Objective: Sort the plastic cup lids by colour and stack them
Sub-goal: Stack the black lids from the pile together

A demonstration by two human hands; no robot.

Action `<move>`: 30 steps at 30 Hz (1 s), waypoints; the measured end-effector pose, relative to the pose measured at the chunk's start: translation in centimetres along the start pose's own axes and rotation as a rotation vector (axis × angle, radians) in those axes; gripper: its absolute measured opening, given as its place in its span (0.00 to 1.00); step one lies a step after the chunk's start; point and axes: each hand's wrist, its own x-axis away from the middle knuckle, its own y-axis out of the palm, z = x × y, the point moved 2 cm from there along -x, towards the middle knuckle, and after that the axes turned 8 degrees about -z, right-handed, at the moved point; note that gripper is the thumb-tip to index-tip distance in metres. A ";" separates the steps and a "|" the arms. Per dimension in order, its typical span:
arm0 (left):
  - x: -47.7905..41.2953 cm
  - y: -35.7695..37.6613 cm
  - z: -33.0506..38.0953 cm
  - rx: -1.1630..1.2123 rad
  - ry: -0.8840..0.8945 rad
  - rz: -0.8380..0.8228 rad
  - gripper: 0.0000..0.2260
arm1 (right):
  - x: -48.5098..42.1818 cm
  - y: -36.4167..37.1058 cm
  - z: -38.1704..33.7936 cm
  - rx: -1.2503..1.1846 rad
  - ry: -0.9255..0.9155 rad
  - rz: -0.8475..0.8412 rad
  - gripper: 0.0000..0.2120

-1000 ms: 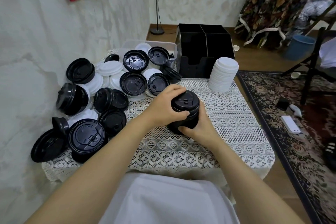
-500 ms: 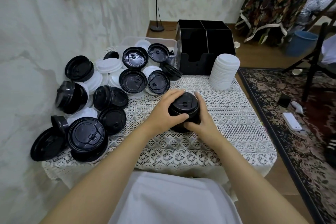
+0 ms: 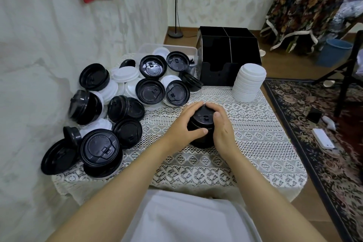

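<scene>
A lace tablecloth [image 3: 255, 143] covers the table. At its far edge stands a black compartment organiser [image 3: 229, 59]. A jumble of loose black and white lids [image 3: 150, 91] spreads across the left side (some tipped on edge). A stack of white lids [image 3: 248, 82] stands just beside the organiser. Mid-table sits the stack of black lids [image 3: 202, 122], clasped from both sides. The left hand [image 3: 182, 129] curls round it with the thumb across the front, and the right hand [image 3: 224, 127] wraps it with the thumb on top.

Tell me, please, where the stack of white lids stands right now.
In the head view, the stack of white lids stands on the far right of the table, just before the black organiser, beyond the right hand gripping the black lid stack.
</scene>
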 end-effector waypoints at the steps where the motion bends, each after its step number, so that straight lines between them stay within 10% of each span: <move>1: 0.1 -0.4 0.2 0.087 -0.006 -0.024 0.29 | 0.0 0.0 0.0 0.004 -0.007 0.006 0.17; 4: -0.6 -2.2 0.1 0.091 -0.022 0.150 0.21 | 0.0 -0.1 0.0 0.030 -0.019 0.018 0.19; 10: -3.2 -5.0 -2.9 -1.309 0.050 0.389 0.15 | 0.0 -0.1 0.1 0.045 0.012 0.009 0.13; 15: -4.2 -5.2 -2.3 -1.486 0.018 0.348 0.10 | 0.0 -0.1 -0.1 0.028 0.016 -0.005 0.14; 20: -4.0 -5.1 -1.9 -1.065 0.125 0.499 0.03 | 0.2 -0.3 -0.2 0.035 0.011 -0.012 0.14; 30: 2.1 -2.4 -1.6 0.401 -0.299 0.766 0.12 | 0.2 -0.3 -0.2 0.032 0.020 -0.013 0.13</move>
